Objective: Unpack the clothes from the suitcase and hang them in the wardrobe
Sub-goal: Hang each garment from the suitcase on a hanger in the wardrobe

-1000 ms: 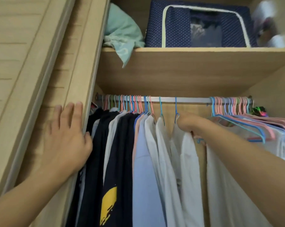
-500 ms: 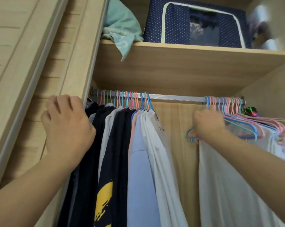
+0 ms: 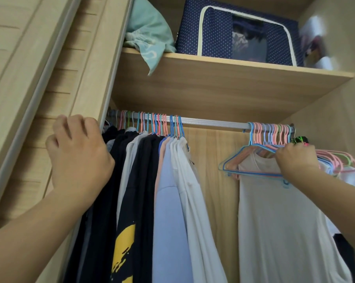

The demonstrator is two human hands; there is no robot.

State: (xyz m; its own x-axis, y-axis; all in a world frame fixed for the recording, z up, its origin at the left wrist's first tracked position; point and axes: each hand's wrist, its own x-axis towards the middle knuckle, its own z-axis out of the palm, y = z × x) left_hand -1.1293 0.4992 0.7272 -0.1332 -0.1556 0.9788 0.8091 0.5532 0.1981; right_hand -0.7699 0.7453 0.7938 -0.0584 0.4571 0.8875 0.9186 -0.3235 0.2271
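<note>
Left hand (image 3: 78, 158) fingers curl around the wardrobe door edge (image 3: 111, 78). Right hand (image 3: 295, 160) fingers pinch the hangers (image 3: 254, 160) at the rail's (image 3: 213, 121) right end; bare rail lies between the clothes groups.

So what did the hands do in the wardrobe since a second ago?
The right hand moved from the middle of the rail to the right end, where it now reaches among the empty hangers. The white shirts closed up to the left, leaving a bare gap. The left hand went from flat to curled on the door edge. The shelf things stayed.
</note>
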